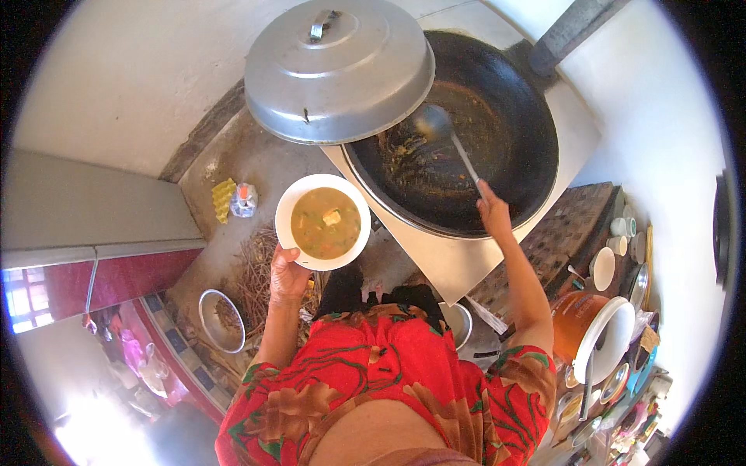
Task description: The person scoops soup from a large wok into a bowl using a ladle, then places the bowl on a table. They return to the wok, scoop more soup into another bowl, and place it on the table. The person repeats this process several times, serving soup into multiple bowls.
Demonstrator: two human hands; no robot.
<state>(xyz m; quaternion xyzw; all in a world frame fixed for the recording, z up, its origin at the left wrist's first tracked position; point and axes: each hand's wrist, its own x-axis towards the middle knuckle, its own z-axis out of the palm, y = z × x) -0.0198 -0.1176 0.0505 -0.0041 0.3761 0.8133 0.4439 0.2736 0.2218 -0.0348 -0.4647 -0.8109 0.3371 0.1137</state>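
Observation:
My left hand grips the rim of a white bowl, its thumb over the edge. Brownish soup with green bits and a pale yellow chunk fills much of the bowl, which is beside the wok's near left edge. My right hand is closed around the handle of a ladle. The ladle's head, a little blurred, is over the left part of a large black wok. Only some brown and yellowish residue shows on the wok's inner surface. A big domed metal lid covers the wok's left rim.
The wok is set in a pale-topped stove. Dry sticks and a metal basin lie on the floor at left. An orange bucket, a white basin and several dishes crowd the right. Walls rise behind the stove.

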